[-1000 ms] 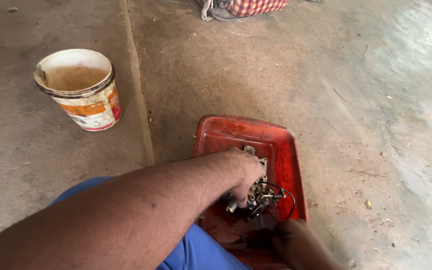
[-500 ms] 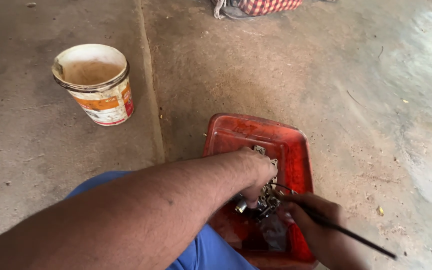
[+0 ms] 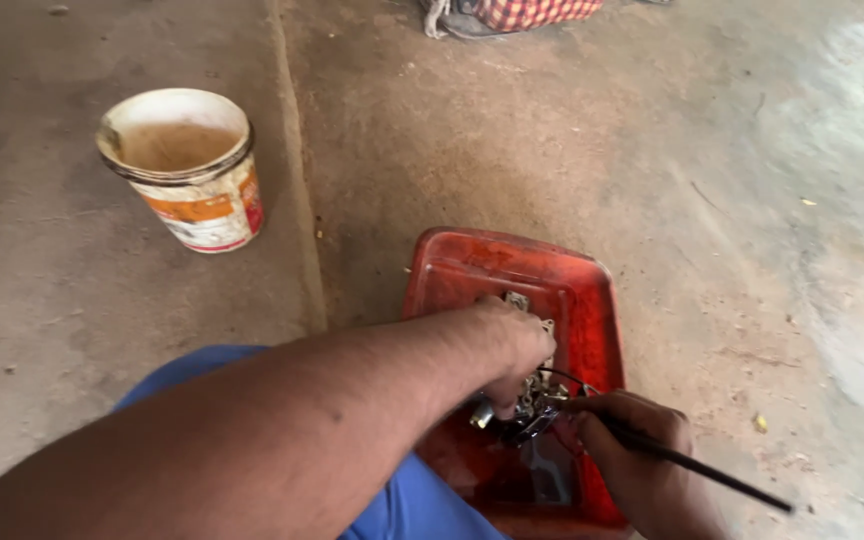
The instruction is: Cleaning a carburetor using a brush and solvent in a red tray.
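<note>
Now the left hand [image 3: 512,350] is curled tight around a small metal mechanical part [image 3: 532,400], shiny and knobbly with dark wires, held over the glossy red rectangular tray [image 3: 512,275]. Just beside it the right hand [image 3: 642,470] pinches a thin black rod [image 3: 702,468]. Well left of the tray stands a stained round paint bucket [image 3: 187,170] on rough concrete floor [image 3: 552,140].
</note>
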